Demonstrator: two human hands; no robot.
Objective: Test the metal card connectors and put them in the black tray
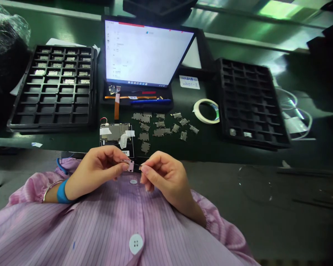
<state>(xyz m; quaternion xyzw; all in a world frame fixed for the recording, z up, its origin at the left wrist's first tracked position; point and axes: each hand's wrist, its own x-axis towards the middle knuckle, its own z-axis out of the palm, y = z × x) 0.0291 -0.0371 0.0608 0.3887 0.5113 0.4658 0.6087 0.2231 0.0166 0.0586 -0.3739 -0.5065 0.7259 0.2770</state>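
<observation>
In front of my chest, my left hand (100,170) pinches a small metal plate (130,165) with holes along its edge, between thumb and fingers. My right hand (168,175) is closed at the plate's right side, thumb and forefinger pinching the end of a short dark strip (137,167). Whether strip and plate are joined I cannot tell. Just beyond my hands, several loose metal plates (143,136) are spread on the green table. A circuit board (115,132) with white tape pieces and an orange flat cable (117,107) lies beyond my left hand.
A black compartment tray (51,123) at left holds small metal parts in its far rows. Another black tray (252,107) stands at right, beside a tape roll (197,115). Behind are a lit screen (147,55), a blue pen (150,101) and a handwritten label (189,82).
</observation>
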